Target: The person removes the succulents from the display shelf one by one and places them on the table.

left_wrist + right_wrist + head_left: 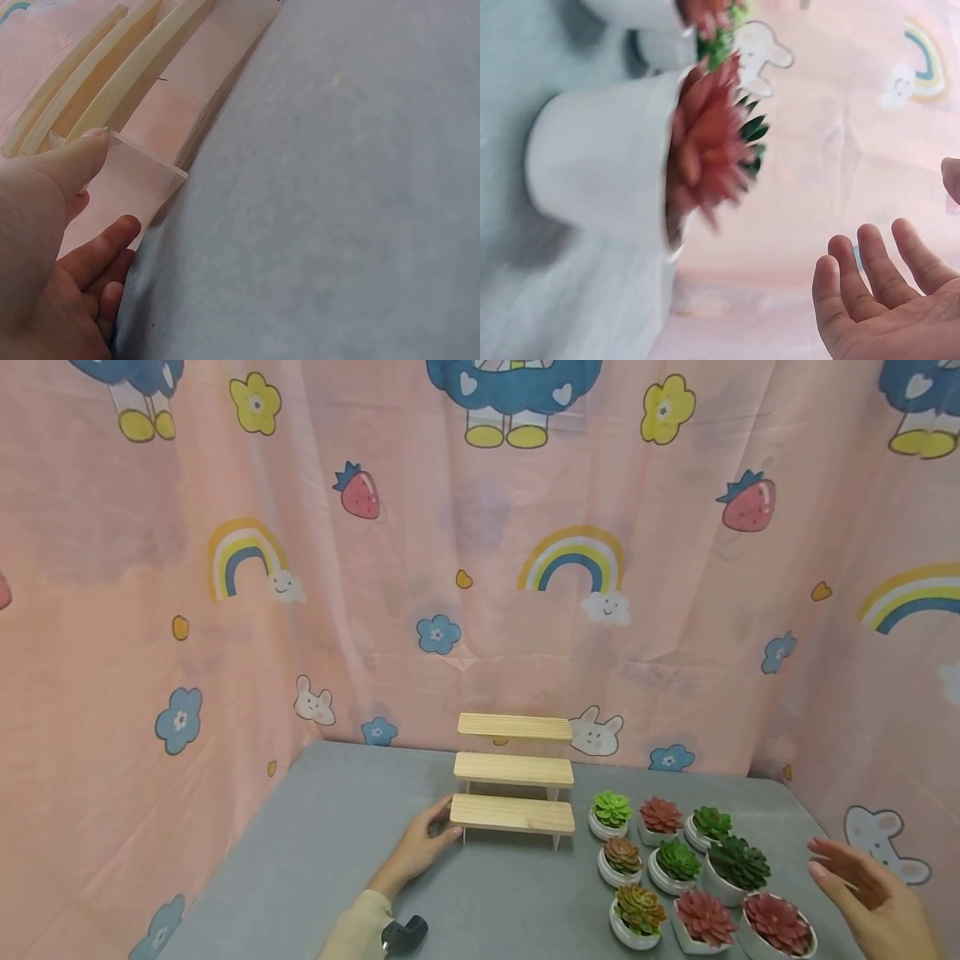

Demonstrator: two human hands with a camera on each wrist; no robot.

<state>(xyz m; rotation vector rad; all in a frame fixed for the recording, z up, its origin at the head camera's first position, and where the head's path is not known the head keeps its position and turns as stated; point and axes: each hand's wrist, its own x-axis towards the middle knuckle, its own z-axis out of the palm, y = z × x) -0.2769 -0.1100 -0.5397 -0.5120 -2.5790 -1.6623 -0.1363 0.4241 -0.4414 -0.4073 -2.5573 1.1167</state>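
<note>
Nearest, the right hand point(873, 893) hovers with fingers straight and slightly spread, holding nothing, just right of a red succulent point(777, 922) in a white pot at the near right corner of the pot cluster. Slightly farther, the left hand point(420, 852) rests on the grey table point(322, 852), its thumb and fingers touching the left end of the wooden tiered stand point(513, 777); a firm grip cannot be told. Beyond hangs a pink patterned cloth point(480, 568).

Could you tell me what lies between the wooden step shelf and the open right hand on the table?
In the head view, nine small potted succulents in white pots stand in three rows between the shelf and the right hand.
</note>
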